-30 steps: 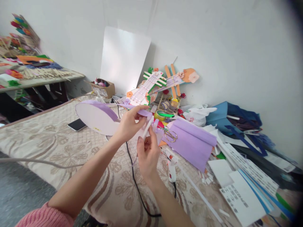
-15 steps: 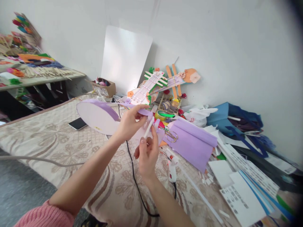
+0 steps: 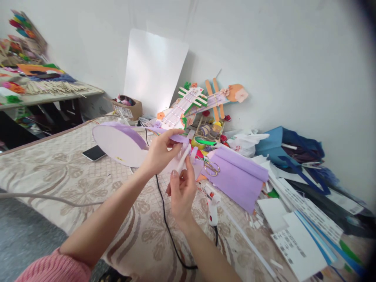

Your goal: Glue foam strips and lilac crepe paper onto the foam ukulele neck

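A white, rounded cardboard lute-like model (image 3: 119, 145), edged with a purple paper strip (image 3: 152, 130), extends from the left toward both hands. My left hand (image 3: 163, 152) is closed, pinching the purple edging at the model's narrow end. Just in front and lower, my right hand (image 3: 182, 194) has its thumb and fingers closed on a white strip (image 3: 183, 159) slanting up to the left fingertips. A small curl of purple paper stands beside it. Fingers hide part of where strip and model meet.
A hot glue gun (image 3: 212, 209) with a black cord lies right of my hands. Scissors (image 3: 212, 168) rest by a purple paper sheet (image 3: 239, 176). Two decorated lute models (image 3: 188, 107) lean at the wall. A phone (image 3: 94, 153) and cardboard pieces (image 3: 299, 243) are on the cloth.
The view has shifted slightly. The white strip in my right hand looks a little more turned, its broad side showing; both hands keep nearly the same place and grip.
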The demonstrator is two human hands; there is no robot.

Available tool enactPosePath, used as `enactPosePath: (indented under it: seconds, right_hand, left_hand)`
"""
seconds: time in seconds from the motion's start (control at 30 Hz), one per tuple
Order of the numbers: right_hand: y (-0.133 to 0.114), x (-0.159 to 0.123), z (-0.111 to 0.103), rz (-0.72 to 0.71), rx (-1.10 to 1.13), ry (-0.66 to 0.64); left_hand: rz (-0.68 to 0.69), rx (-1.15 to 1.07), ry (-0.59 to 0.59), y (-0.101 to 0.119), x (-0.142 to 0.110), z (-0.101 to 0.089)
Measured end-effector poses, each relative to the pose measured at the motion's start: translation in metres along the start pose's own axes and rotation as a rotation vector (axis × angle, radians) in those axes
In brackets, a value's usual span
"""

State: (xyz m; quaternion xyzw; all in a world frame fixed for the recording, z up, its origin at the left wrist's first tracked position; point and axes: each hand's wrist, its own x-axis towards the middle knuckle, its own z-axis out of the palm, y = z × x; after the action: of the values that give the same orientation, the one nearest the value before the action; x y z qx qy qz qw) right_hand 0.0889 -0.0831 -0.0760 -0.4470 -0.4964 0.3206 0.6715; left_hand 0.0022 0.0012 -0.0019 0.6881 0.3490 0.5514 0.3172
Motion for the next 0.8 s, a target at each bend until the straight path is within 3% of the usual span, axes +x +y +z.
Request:
enactPosePath:
  seconds: [0.53, 0.8]
  right_hand:
    - [-0.007, 0.004, -0.004, -0.079, -0.162, -0.018]
    - [-0.011, 0.004, -0.004, -0.006, 0.005, -0.047]
  left_hand:
    - [0.053, 0.048, 0.008, 0.0, 0.0, 0.001]
    - [0.035, 0.034, -0.008, 0.0, 0.002, 0.001]
